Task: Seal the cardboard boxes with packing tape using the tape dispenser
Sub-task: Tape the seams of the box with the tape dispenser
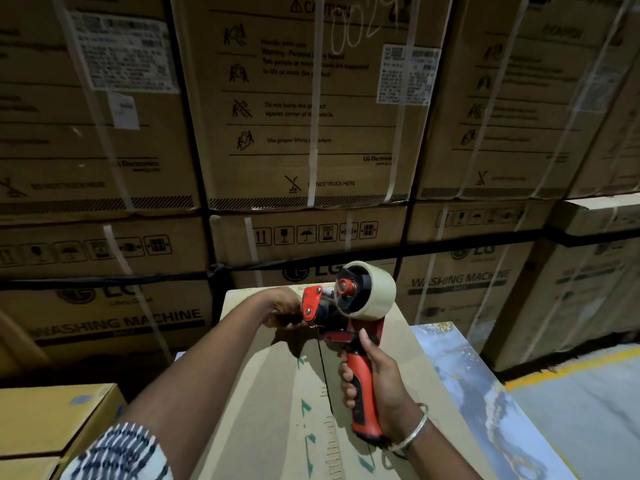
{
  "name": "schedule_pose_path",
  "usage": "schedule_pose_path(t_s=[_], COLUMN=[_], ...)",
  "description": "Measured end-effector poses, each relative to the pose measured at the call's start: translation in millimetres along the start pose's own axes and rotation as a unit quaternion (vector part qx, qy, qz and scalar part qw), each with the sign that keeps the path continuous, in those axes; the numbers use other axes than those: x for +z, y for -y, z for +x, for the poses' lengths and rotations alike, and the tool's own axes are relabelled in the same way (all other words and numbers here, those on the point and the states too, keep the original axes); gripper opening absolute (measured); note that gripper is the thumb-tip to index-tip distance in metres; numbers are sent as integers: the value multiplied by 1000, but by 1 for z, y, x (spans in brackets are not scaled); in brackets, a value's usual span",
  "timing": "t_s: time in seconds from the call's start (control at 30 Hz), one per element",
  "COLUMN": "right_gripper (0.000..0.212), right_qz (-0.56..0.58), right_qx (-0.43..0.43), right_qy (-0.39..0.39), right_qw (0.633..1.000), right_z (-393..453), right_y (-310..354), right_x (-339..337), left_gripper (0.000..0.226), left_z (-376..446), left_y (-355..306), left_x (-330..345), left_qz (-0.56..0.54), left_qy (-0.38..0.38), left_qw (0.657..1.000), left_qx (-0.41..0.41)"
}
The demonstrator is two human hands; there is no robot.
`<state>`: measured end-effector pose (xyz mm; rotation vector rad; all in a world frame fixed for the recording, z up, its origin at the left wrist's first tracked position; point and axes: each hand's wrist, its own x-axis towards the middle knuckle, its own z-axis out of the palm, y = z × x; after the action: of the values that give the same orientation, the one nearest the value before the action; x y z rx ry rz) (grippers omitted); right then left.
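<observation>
Head view: the right hand [372, 382] curled its fingers tight round the handle of the tape dispenser [346, 327], low in the middle of the frame. The left hand [282, 308] pinched at the front of it, likely the tape end. The cardboard box [263, 393] lay under both hands. Its middle seam looked bare, so taping seemed not yet started. A smaller box [52, 417] sat lower left. Stacked washing machine cartons [304, 98] filled the top.

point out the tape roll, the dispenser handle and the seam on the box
tape roll [375, 289], head view, on its outer band
dispenser handle [360, 382], head view, on the orange grip
box seam [323, 372], head view, on the dark gap between flaps
</observation>
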<state>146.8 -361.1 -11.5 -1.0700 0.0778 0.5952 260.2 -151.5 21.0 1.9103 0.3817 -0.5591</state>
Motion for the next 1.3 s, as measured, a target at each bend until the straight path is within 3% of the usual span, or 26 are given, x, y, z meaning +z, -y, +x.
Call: schedule_pose_path(t_s=[0.2, 0.33, 0.47, 0.57, 0.7, 0.97, 1.3], right_gripper=[46, 48, 53, 54, 53, 51, 48], right_qz=[-51, -54, -73, -75, -94, -117, -118], right_qx=[-30, -37, -52, -60, -62, -55, -50], right_qy=[-23, -38, -55, -63, -67, -91, -96], right_qw=[998, 997, 994, 993, 991, 987, 987], right_z=[13, 23, 31, 37, 44, 55, 59], right_y=[2, 5, 6, 8, 6, 3, 10], right_x=[13, 15, 22, 25, 27, 32, 42], left_gripper=[31, 21, 31, 28, 21, 22, 29], left_z=[11, 39, 58, 76, 92, 107, 99], left_y=[-29, -43, -53, -57, -53, -43, -40], left_x=[-10, -24, -26, -28, -35, -32, -29], left_qz=[129, 181, 249, 290, 306, 269, 244], left_qy=[-3, -81, -61, -118, -163, -122, -143], left_qw=[990, 974, 958, 937, 926, 944, 948], left_qx=[50, 107, 132, 152, 152, 149, 143])
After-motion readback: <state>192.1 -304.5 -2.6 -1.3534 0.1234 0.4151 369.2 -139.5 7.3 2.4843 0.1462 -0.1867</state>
